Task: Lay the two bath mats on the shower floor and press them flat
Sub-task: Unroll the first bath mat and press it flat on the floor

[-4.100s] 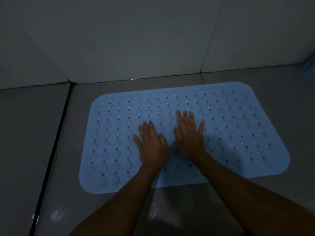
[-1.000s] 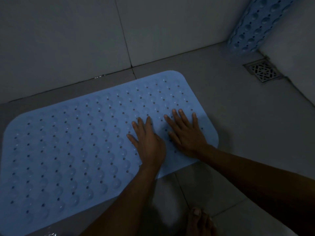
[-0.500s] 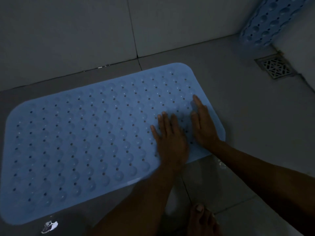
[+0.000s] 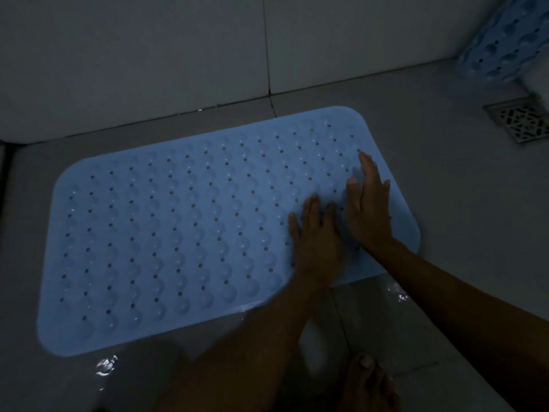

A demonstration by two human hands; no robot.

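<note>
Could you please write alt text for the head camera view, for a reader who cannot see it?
Two hands, left hand and right hand, press flat on the right end of a light blue bath mat lying on the grey shower floor. A second rolled mat stands in the far right corner near a floor drain.

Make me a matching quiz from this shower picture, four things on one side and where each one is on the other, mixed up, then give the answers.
Things:
1. flat mat
2. rolled mat
3. drain
4. right hand

Places:
A. top right corner, against the wall
B. set in the floor at the right edge, just below the rolled mat
C. pressing on the mat's right end, beside the left hand
D. spread on the floor along the back wall

Pairs: 1-D, 2-A, 3-B, 4-C
</note>
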